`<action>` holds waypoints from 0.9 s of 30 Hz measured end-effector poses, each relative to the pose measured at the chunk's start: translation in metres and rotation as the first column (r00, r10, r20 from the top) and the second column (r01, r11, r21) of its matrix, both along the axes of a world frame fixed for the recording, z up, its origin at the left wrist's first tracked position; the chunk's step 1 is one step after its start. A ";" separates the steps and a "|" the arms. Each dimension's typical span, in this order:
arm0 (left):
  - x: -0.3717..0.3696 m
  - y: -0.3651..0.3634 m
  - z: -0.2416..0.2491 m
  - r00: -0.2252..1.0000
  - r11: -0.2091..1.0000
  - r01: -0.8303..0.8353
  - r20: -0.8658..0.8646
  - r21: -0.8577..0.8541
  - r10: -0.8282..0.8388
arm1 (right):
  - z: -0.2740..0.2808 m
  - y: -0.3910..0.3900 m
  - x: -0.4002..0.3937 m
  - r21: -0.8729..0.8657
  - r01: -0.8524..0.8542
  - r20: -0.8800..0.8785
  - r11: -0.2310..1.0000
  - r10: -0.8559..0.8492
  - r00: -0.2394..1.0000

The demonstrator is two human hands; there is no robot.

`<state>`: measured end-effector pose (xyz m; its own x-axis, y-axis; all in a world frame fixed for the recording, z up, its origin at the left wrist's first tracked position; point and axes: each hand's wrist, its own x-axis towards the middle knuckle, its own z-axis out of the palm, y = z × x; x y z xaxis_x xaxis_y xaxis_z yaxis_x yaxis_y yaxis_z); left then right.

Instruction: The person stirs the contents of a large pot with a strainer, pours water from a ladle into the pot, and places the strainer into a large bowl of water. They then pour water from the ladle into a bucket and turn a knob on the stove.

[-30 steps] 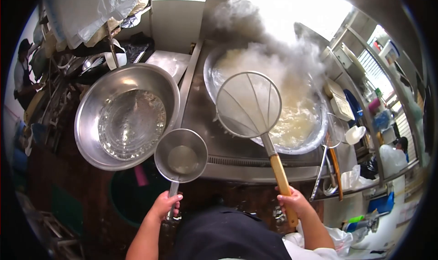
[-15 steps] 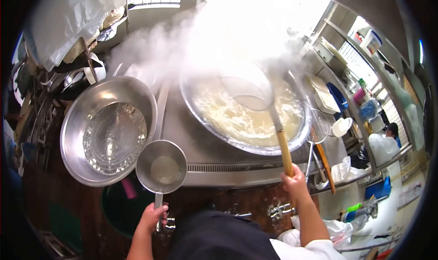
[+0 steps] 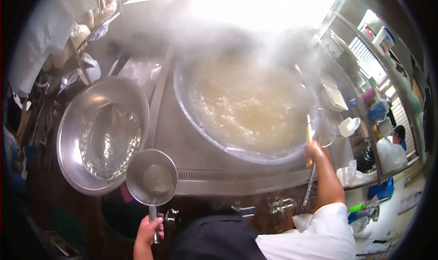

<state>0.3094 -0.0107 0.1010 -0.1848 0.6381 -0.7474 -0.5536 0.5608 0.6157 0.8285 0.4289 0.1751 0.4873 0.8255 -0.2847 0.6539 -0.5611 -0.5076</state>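
1. Two hands of yours are in use: your left hand (image 3: 148, 230) is clamped on the handle of a metal saucepan (image 3: 138, 171), its cloudy liquid (image 3: 157, 178) showing, at 7 o'clock in your view.
2. Your right hand (image 3: 314, 150) is closed around a wooden handle (image 3: 309, 133) at the pot's 4 o'clock side; you cannot tell what its far end carries.
3. The big pot (image 3: 248, 118) of bubbling, pale liquid sits near 12 o'clock, steam (image 3: 214, 41) over its far side.
4. At 10 o'clock from your saucepan is a wide metal basin (image 3: 75, 130) holding clear water.
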 end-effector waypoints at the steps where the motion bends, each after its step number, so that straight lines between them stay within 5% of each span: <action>1: 0.001 -0.001 -0.002 1.000 1.000 -0.004 -0.004 0.010 0.004 | -0.006 -0.006 0.002 -0.037 -0.070 -0.156 0.997 0.063 0.986; 2: 0.002 -0.002 -0.003 1.000 1.000 -0.008 -0.006 0.022 0.009 | -0.011 -0.013 0.004 -0.063 -0.142 -0.309 0.988 0.117 0.944; 4: 0.004 -0.002 -0.003 1.000 0.999 -0.024 0.013 0.024 0.023 | -0.017 -0.025 0.008 -0.106 -0.140 -0.328 0.985 0.098 0.940; 6: 0.004 -0.001 -0.004 1.000 0.999 -0.008 0.009 0.033 0.008 | -0.020 -0.037 0.018 -0.117 -0.087 -0.607 0.989 -0.002 0.795; 8: 0.004 0.001 -0.002 1.000 0.999 0.007 -0.004 0.035 -0.007 | -0.011 -0.059 0.012 -0.125 -0.105 -0.613 0.987 0.006 0.790; 11: 0.001 0.004 0.002 1.000 0.999 0.025 -0.010 0.044 -0.025 | 0.013 -0.104 -0.011 -0.242 -0.134 -0.816 0.961 -0.127 0.564; 14: -0.002 0.005 0.001 0.999 0.997 0.051 -0.020 0.056 -0.050 | 0.031 -0.147 -0.039 -0.186 -0.275 -0.805 0.943 0.014 0.593; 18: -0.006 0.005 0.001 0.994 0.992 0.102 -0.035 0.069 -0.100 | 0.053 -0.195 -0.077 -0.274 -0.292 -0.824 0.916 -0.067 0.562; 22: -0.008 0.004 0.001 0.995 0.990 0.100 -0.013 0.094 -0.100 | 0.061 -0.222 -0.091 -0.270 -0.346 -0.916 0.899 -0.128 0.381; 27: -0.010 0.003 -0.009 0.993 0.987 0.113 -0.028 0.112 -0.111 | 0.076 -0.252 -0.110 -0.185 -0.421 -0.905 0.888 0.014 0.426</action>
